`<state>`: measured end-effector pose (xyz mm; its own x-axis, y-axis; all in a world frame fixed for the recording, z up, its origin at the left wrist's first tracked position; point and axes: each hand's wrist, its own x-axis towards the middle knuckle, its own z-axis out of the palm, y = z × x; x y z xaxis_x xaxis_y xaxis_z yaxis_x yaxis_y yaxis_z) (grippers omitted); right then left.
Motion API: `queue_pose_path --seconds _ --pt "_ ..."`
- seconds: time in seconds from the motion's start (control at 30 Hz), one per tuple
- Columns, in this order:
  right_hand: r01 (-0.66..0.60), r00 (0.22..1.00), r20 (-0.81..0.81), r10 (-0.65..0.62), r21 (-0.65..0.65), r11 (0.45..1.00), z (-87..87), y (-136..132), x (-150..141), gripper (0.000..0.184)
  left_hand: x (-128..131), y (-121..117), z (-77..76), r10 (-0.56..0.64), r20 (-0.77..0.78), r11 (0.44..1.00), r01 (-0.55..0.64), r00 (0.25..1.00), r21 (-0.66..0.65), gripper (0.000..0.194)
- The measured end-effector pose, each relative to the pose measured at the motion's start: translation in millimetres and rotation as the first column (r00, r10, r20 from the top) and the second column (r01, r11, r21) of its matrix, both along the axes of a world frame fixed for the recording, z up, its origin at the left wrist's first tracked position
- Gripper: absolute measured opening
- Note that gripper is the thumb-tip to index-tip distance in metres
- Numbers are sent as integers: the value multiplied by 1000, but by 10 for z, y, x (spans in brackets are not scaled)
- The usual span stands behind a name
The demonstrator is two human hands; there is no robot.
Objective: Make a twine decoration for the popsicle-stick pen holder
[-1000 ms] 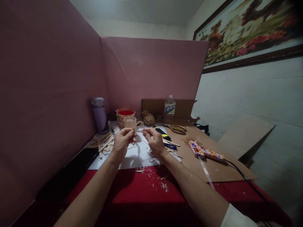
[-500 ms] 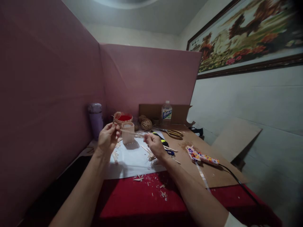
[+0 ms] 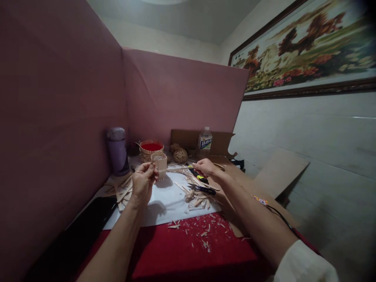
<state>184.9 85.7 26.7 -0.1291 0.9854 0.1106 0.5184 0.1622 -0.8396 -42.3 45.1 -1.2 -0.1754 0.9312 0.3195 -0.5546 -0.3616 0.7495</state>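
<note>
A length of twine (image 3: 176,169) stretches nearly level between my two hands. My left hand (image 3: 145,177) pinches one end of it, fingers closed, just left of a small cup of pale wooden sticks (image 3: 162,168). My right hand (image 3: 205,167) is closed on the other end, above a black and yellow tool (image 3: 199,177). The wooden cup stands upright on white paper (image 3: 164,199). Behind it is a larger stick-sided container with a red inside (image 3: 151,147). A ball of twine (image 3: 180,155) lies beyond the cup.
A purple tumbler (image 3: 118,150) stands at the left, above loose wooden sticks (image 3: 125,188). Dark-handled snips (image 3: 202,189) lie among wood scraps (image 3: 199,201). A clear bottle (image 3: 205,141) stands at the back. The patterned glue gun (image 3: 260,199) is partly behind my right forearm.
My right hand has moved right and slightly up, away from the left, and the twine between them is longer and straighter. My left hand is slightly lower and further right. The view has shifted.
</note>
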Motion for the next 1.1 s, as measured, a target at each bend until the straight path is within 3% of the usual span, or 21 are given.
queue_pose_path --seconds 0.07,0.2,0.33,0.4,0.5,0.6,0.77,0.83,0.9,0.93,1.0,1.1 --pt "-20 994 104 20 7 1000 28 -29 47 33 11 9 -18 -5 -1 1000 5 1000 -7 23" --pt "46 927 364 -89 126 991 5 -124 158 25 14 28 -37 -2 31 998 4 1000 -56 25" --pt "-288 742 652 155 101 952 -118 -297 243 12 10 16 -15 -16 61 994 23 998 -109 25" --pt "-367 641 749 166 110 924 -192 -376 256 14 7 2 2 -26 71 992 35 997 -123 25" --pt "-366 526 846 84 137 920 -283 -421 247 17 -5 -10 16 -40 74 991 49 997 -128 23" --pt "-313 515 855 53 130 941 -334 -393 241 12 -23 -9 13 -43 73 991 52 996 -120 22" --pt "-231 764 638 97 129 964 -342 -356 240 9 -47 -7 13 -59 99 988 72 993 -137 21" --pt "-168 891 442 99 118 979 -321 -385 196 7 -54 -5 16 -74 126 985 92 989 -144 19" --pt "-101 985 137 107 -44 994 -287 -447 113 14 -63 2 17 -89 152 983 111 984 -147 17" --pt "-101 994 -62 90 -199 975 -270 -488 62 21 -68 7 16 -96 160 982 119 982 -146 16" --pt "-221 907 -421 -8 -491 843 -248 -577 -45 32 -79 15 14 -107 166 981 131 980 -142 15" --pt "-405 716 -664 -215 -646 647 -274 -692 -181 26 -96 15 20 -131 154 981 151 979 -125 15"
